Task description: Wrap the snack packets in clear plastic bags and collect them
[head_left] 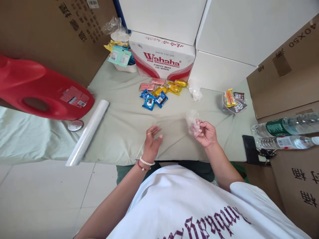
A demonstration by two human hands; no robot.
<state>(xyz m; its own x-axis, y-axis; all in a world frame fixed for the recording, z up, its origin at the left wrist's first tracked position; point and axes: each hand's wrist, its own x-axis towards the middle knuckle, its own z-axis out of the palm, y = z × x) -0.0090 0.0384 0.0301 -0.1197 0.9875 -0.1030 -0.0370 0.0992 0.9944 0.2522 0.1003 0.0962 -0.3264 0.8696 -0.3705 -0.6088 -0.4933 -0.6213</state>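
Toward the left edge of the cloth-covered desk [119, 132] sits a red jug [50, 88], with a small round disc [75, 125] just beside it and a roll of clear film [88, 132] slanting down to the front edge. Along the back edge come a white tub of packets [126, 68], a Wahaha carton [163, 58] with blue packets [149, 101], yellow packets [173, 87] and pink packets [157, 81] before it, then a crumpled plastic lump [195, 91]. Near the back right corner rests a bowl of snacks [234, 108]; at the right edge, a black phone [250, 149] and two bottles [279, 128]. Over the front edge, the left hand [152, 142] is loosely spread, fingers blurred; further right, the right hand [207, 133] pinches crumpled clear plastic [191, 124] between thumb and fingers.
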